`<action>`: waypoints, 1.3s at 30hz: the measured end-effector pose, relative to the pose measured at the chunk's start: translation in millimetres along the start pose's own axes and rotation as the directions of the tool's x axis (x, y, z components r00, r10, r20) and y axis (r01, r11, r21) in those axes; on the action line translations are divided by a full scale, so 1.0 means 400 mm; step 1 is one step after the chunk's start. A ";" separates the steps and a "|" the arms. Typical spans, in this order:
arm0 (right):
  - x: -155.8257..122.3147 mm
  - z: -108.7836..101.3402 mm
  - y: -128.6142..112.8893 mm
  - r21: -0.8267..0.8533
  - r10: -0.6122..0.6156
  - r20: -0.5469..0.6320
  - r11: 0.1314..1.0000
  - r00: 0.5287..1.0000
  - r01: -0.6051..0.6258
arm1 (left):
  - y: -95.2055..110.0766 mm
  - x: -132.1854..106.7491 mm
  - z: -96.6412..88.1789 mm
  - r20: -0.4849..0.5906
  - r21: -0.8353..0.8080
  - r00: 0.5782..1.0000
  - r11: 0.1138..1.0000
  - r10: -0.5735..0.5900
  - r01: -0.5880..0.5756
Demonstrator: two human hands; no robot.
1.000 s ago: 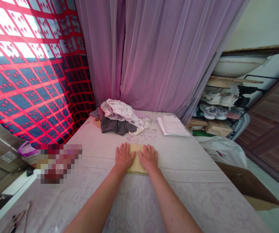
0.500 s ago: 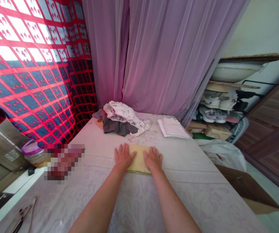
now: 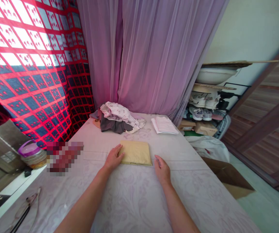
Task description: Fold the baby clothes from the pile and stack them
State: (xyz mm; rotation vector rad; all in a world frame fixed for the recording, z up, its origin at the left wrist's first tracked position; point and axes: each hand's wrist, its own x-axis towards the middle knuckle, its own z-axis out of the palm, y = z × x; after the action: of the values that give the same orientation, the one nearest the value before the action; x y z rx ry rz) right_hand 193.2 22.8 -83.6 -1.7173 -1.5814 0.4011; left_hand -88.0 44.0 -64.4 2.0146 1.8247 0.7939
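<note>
A folded yellow cloth (image 3: 134,152) lies flat as a neat rectangle on the pale, flower-patterned bed cover (image 3: 129,200). My left hand (image 3: 114,157) rests at its left edge, fingers stretched out and touching the side. Off the cloth's right edge, my right hand (image 3: 163,170) is apart from it, fingers loosely curved with nothing in them. Beyond the cloth sit a heap of crumpled clothes (image 3: 120,118), white printed and dark grey, and a folded white striped cloth (image 3: 165,125).
Eyeglasses (image 3: 26,205) lie at the lower left, and a blurred red patch (image 3: 65,158) is above them. A purple-lidded tub (image 3: 32,153) stands left of the bed. To the right are a shoe rack (image 3: 202,113) and an open cardboard box (image 3: 229,178). Purple curtains (image 3: 149,58) hang behind.
Both hands have come off the top of the yellow cloth. The left slid to its left edge; the right moved right, clear of it. The view has turned slightly right.
</note>
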 end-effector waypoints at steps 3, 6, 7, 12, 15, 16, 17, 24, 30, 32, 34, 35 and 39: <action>-0.012 -0.007 -0.018 -0.109 -0.088 0.060 0.990 0.994 0.094 | -0.003 -0.048 0.005 -0.074 -0.061 0.996 0.996 0.055 -0.060; -0.018 -0.005 -0.032 -0.199 -0.194 0.117 0.956 0.974 0.215 | -0.001 -0.090 -0.002 -0.098 -0.066 0.991 0.993 0.089 -0.096; -0.021 -0.004 -0.034 -0.217 -0.221 0.131 0.945 0.966 0.246 | 0.001 -0.102 -0.005 -0.102 -0.051 0.988 0.992 0.114 -0.119; -0.033 -0.004 -0.038 -0.242 -0.255 0.162 0.926 0.953 0.289 | 0.010 -0.127 -0.015 -0.121 0.080 0.973 0.979 0.196 -0.187; -0.033 -0.007 -0.042 -0.269 -0.225 0.184 0.925 0.957 0.270 | 0.011 -0.122 -0.014 -0.125 0.118 0.976 0.979 0.180 -0.165; -0.032 -0.008 -0.044 -0.279 -0.218 0.196 0.922 0.956 0.267 | 0.011 -0.120 -0.014 -0.118 0.122 0.977 0.979 0.176 -0.162; -0.031 -0.009 -0.046 -0.290 -0.213 0.205 0.919 0.955 0.267 | 0.011 -0.119 -0.013 -0.110 0.124 0.979 0.980 0.172 -0.158; -0.028 -0.016 -0.063 -0.349 -0.200 0.246 0.894 0.948 0.280 | 0.018 -0.123 -0.017 -0.083 0.151 0.980 0.974 0.183 -0.169; -0.027 -0.020 -0.083 -0.401 -0.181 0.264 0.872 0.947 0.279 | 0.041 -0.138 -0.025 0.004 0.256 0.956 0.924 0.294 -0.285; -0.021 -0.021 -0.090 -0.406 -0.190 0.275 0.865 0.943 0.293 | 0.044 -0.141 -0.026 0.040 0.265 0.951 0.914 0.307 -0.307; -0.011 -0.024 -0.098 -0.405 -0.204 0.289 0.859 0.935 0.312 | 0.044 -0.143 -0.025 0.056 0.261 0.948 0.912 0.313 -0.316; -0.005 -0.026 -0.103 -0.403 -0.211 0.299 0.856 0.931 0.323 | 0.045 -0.142 -0.026 0.062 0.257 0.947 0.912 0.314 -0.320; 0.021 -0.038 -0.124 -0.383 -0.223 0.339 0.855 0.914 0.350 | 0.054 -0.131 -0.025 0.087 0.264 0.947 0.909 0.309 -0.321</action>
State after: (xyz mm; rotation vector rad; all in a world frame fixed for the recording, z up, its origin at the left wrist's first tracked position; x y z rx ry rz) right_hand 169.8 23.5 -36.5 -1.7541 -2.2443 0.1445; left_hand -78.4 -11.8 -54.0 2.5302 1.6838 0.5947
